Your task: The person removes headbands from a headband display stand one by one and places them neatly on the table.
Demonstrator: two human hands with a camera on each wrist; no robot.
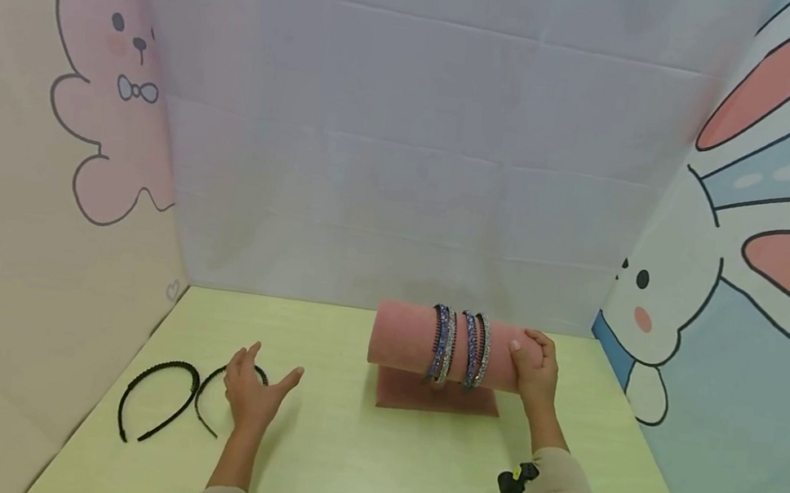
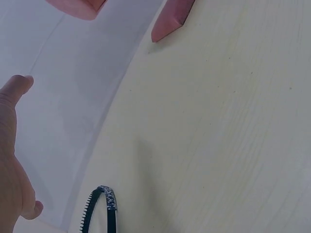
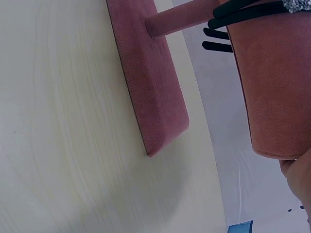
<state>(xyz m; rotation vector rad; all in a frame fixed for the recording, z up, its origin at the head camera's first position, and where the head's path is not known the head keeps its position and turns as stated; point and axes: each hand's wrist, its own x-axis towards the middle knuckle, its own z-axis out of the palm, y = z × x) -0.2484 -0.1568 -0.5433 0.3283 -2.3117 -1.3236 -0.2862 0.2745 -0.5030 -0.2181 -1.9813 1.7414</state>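
Note:
A pink padded roll (image 1: 404, 336) on a stand with a flat pink base (image 1: 432, 397) carries several glittery blue and silver headbands (image 1: 440, 344). My right hand (image 1: 536, 373) grips the roll's right end, thumb on the front; in the right wrist view only part of this hand (image 3: 299, 179) shows beside the roll (image 3: 274, 87). My left hand (image 1: 254, 394) is raised with fingers spread, holding nothing, over a thin dark headband (image 1: 203, 408). In the left wrist view that headband's glittery side (image 2: 110, 198) shows below the hand (image 2: 12, 160).
A black headband (image 1: 163, 366) lies at the left of the pale yellow table (image 1: 338, 470). A whitish cloth backdrop (image 1: 391, 156) stands behind, with cartoon-printed cloths at both sides.

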